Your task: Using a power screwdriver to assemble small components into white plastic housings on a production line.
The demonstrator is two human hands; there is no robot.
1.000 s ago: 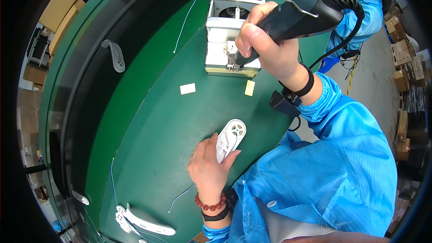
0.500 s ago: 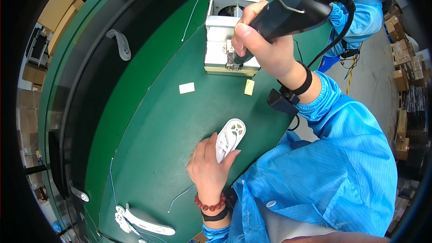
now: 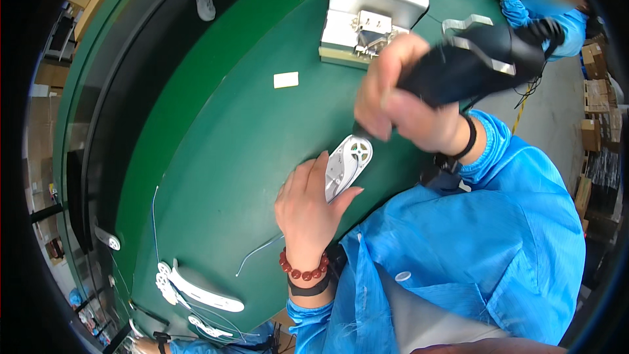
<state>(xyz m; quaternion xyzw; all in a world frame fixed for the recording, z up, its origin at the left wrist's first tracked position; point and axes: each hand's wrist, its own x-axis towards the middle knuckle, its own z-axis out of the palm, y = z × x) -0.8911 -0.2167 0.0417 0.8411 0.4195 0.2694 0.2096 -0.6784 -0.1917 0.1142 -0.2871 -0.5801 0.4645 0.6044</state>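
My left hand (image 3: 304,203) lies on the table, its fingers and thumb closed round a long white plastic housing (image 3: 341,169). The housing's rounded end, with a spoked wheel shape in it, points away from me; the palm hides its near end. A black electric screwdriver (image 3: 475,69) is gripped in my right hand (image 3: 403,95), smeared by motion. Its tip is just above or beside the rounded end; I cannot tell if they touch. Behind my right hand stands a grey-white screw feeder (image 3: 377,3) with a small metal mechanism on its front.
A pale label (image 3: 285,80) lies on the green table (image 3: 242,157). Thin cable (image 3: 259,254) runs beside my left wrist. White parts with wires (image 3: 203,292) lie at the near left, another white part (image 3: 198,0) on the dark belt. A co-worker (image 3: 550,16) sits at far right.
My right hand has brought the screwdriver from the feeder's front towards me, down to the housing. My left hand keeps its hold on the housing. The whole view has shifted somewhat.
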